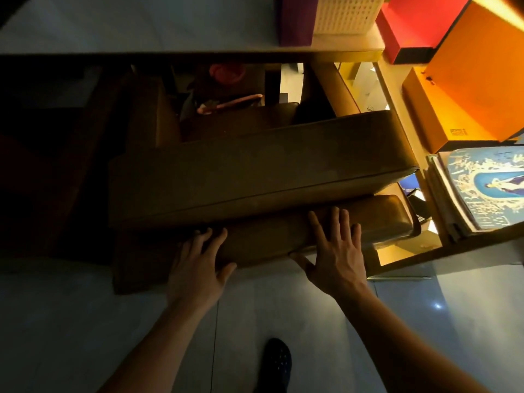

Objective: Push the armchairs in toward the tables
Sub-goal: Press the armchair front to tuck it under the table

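A brown leather armchair (255,171) fills the middle of the head view, seen from above and behind, its seat partly under the pale table (136,26) at the top. My left hand (198,268) rests flat with fingers spread on the lower padded back edge of the armchair. My right hand (337,251) lies flat on the same padded edge farther right, fingers spread and thumb out. Neither hand grips anything. A bag with a pink strap (229,104) lies on the seat in shadow.
A low shelf unit (411,259) stands just right of the chair, holding orange boxes (467,89), a red box (414,24) and a stack of blue printed sheets (487,188). A white perforated basket (346,12) sits on the table. Glossy tiled floor and my dark shoe (276,361) lie below.
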`<act>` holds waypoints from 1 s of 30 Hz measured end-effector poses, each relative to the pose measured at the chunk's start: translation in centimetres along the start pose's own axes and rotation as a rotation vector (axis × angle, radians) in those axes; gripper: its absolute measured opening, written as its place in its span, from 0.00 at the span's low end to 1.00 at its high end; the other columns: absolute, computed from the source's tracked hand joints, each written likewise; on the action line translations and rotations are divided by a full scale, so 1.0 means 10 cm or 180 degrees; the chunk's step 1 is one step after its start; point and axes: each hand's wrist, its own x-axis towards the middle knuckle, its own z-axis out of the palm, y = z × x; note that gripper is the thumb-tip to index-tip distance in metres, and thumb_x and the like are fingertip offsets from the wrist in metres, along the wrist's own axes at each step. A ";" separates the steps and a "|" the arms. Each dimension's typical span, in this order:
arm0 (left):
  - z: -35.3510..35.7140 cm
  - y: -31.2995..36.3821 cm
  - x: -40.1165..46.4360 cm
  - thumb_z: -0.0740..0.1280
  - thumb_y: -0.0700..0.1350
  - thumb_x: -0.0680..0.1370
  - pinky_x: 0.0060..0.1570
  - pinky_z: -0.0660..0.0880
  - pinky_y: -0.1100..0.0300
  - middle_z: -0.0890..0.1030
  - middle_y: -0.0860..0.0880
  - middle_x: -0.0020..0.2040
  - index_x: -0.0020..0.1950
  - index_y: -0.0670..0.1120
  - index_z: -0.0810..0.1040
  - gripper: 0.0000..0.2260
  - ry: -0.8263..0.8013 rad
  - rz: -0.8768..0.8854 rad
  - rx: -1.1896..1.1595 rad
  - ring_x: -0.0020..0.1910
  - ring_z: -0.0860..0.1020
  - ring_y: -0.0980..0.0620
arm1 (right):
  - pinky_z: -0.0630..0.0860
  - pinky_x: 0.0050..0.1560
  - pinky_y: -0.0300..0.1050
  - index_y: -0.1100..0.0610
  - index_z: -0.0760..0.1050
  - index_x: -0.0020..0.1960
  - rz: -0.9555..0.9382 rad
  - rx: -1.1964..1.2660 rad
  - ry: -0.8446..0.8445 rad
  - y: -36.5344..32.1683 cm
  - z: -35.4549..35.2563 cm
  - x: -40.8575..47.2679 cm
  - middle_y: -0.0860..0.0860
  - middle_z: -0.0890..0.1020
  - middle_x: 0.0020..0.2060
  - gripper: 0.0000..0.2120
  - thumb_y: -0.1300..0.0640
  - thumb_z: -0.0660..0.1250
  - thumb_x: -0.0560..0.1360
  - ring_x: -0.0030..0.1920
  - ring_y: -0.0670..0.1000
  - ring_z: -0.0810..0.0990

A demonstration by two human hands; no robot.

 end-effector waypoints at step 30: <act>0.00 -0.70 -0.76 0.66 0.63 0.76 0.72 0.62 0.48 0.62 0.58 0.77 0.77 0.64 0.59 0.31 -0.0099 0.0425 -0.0120 0.76 0.56 0.51 | 0.56 0.73 0.70 0.47 0.40 0.81 0.0498 -0.0312 -0.0379 -0.71 0.26 -1.24 0.66 0.50 0.79 0.47 0.20 0.37 0.70 0.78 0.69 0.49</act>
